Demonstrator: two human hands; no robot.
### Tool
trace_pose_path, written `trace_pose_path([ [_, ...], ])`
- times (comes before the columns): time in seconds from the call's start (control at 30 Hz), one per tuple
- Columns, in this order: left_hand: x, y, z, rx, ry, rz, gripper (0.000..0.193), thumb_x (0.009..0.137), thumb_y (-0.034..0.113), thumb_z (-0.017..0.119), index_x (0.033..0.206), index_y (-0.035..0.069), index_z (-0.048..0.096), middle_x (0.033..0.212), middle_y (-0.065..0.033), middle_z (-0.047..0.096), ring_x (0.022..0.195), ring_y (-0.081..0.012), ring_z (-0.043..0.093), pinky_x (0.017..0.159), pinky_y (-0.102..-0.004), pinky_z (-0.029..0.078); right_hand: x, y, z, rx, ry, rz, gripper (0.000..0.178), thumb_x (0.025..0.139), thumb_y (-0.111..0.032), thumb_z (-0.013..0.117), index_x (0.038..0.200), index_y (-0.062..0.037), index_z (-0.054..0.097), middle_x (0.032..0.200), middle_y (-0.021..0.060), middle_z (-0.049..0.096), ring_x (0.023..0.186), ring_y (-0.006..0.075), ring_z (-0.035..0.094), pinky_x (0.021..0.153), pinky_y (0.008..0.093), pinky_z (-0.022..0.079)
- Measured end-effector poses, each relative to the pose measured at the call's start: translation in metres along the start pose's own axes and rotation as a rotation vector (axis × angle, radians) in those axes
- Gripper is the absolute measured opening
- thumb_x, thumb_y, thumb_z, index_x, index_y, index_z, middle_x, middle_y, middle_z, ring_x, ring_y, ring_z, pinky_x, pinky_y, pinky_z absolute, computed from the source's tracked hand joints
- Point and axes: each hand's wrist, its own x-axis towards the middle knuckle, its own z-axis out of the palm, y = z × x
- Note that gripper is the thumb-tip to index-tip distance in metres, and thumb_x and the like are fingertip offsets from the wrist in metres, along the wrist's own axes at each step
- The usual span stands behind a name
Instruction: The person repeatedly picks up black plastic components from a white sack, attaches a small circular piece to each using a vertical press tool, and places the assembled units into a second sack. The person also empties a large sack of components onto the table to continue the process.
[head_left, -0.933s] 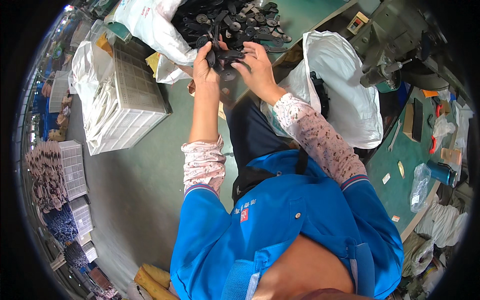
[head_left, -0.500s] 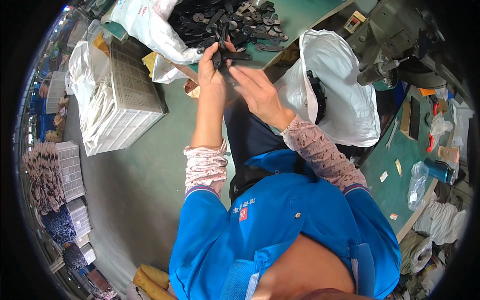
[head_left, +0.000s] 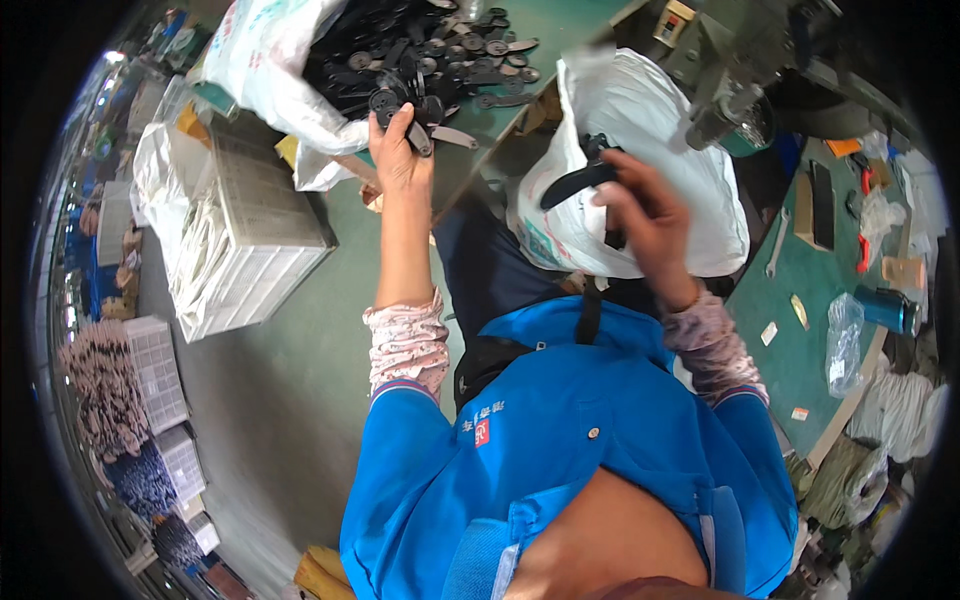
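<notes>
My left hand (head_left: 402, 155) is closed around several black lever-shaped parts with round ends (head_left: 388, 102), at the near edge of a heap. That heap of similar black and grey parts (head_left: 440, 50) spills from a white woven bag (head_left: 270, 65) across the green bench top. To the right, my right hand (head_left: 655, 215), slightly blurred, is over the mouth of a white woven sack (head_left: 715, 215). Its bent fingers hold a black, curved lever-shaped part (head_left: 578, 186) that points left. More dark pieces show inside the sack, partly hidden by my hand.
A white plastic crate (head_left: 265, 270) with folded white sacks stands on the floor at left. Dark machinery (head_left: 740, 100) juts in at the far right. On the right-hand green bench lie a wrench (head_left: 777, 245), a blue bottle (head_left: 885, 310) and a clear plastic bag (head_left: 844, 345).
My right hand has moved right, from beside my left hand to over the sack, with a black part in it. My left hand has shifted slightly left and nearer, still holding parts.
</notes>
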Motion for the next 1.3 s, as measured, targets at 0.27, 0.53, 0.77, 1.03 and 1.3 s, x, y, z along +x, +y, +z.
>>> trace_pose_path([
  [0.27,-0.057,-0.051,0.087,0.05,-0.26,-0.232,0.045,0.083,-0.008,0.058,0.125,0.006,0.049,0.095,-0.0073,0.059,0.077,-0.0226,0.065,0.071,-0.0377,0.058,0.046,-0.071,-0.114,-0.183,0.17,-0.139,0.039,0.091,-0.016,0.059,0.127,-0.0004,0.055,0.083,0.0082,0.067,0.063,0.0085,0.055,0.058,0.0221,0.045],
  [0.53,-0.093,-0.078,0.158,-0.063,-0.39,-0.374,0.038,0.083,-0.009,0.059,0.118,0.004,0.05,0.094,-0.0067,0.061,0.079,-0.0169,0.064,0.073,-0.0317,0.058,0.101,-0.134,-0.117,-0.061,0.146,0.053,0.019,0.094,-0.01,0.051,0.093,0.0065,0.061,0.058,0.0105,0.061,0.033,0.0092,0.043,0.033,0.0215,0.033],
  [0.77,-0.095,-0.086,0.164,-0.047,-0.375,-0.355,0.033,0.084,-0.008,0.058,0.113,0.004,0.049,0.092,-0.0074,0.061,0.076,-0.0185,0.065,0.066,-0.0317,0.058,0.094,-0.135,-0.116,-0.067,0.242,0.048,0.023,0.094,-0.012,0.051,0.085,0.0058,0.062,0.054,0.0095,0.06,0.031,0.0094,0.043,0.032,0.0211,0.032],
  [1.03,-0.097,-0.095,0.17,-0.027,-0.383,-0.367,0.028,0.084,-0.007,0.059,0.109,0.004,0.051,0.089,-0.0057,0.061,0.073,-0.0157,0.065,0.062,-0.0277,0.058,0.096,-0.143,-0.122,-0.11,0.169,0.141,0.026,0.095,-0.014,0.05,0.087,0.0072,0.062,0.052,0.0082,0.059,0.031,0.0084,0.043,0.032,0.0208,0.032],
  [1.3,-0.099,-0.094,0.173,-0.024,-0.348,-0.348,0.025,0.083,-0.007,0.06,0.104,0.004,0.052,0.087,-0.0057,0.061,0.073,-0.0166,0.065,0.061,-0.0287,0.058,0.071,-0.096,-0.121,-0.105,0.129,0.069,0.037,0.095,-0.022,0.054,0.123,0.0024,0.053,0.089,0.0073,0.066,0.057,0.009,0.058,0.046,0.0196,0.041],
])
